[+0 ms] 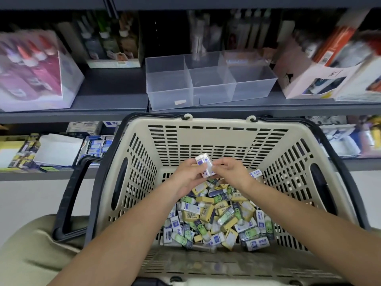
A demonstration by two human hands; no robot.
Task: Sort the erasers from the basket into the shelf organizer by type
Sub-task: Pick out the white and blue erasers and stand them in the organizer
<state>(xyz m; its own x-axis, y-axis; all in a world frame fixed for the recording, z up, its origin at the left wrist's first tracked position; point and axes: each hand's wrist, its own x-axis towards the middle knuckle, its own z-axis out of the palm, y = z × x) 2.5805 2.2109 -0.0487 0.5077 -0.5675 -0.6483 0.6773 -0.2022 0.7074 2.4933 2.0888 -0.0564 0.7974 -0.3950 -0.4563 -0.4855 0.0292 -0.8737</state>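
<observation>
Gripping white erasers [206,164] in my left hand [185,178], right hand [233,172] pinching one, inside the basket [206,141], clear of its walls.

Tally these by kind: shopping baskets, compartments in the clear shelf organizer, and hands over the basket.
Basket: 1
Organizer compartments: 3
Hands: 2 (left hand, right hand)
Total: 6

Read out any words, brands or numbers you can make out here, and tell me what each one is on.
Nothing reads clearly.
Chinese characters on the blue-and-white erasers: too blurred.
Barcode and print on the yellow erasers: too small.
Handwritten mark on the pink box: unclear.
Sticker on the shelf organizer: too small to read.
</observation>
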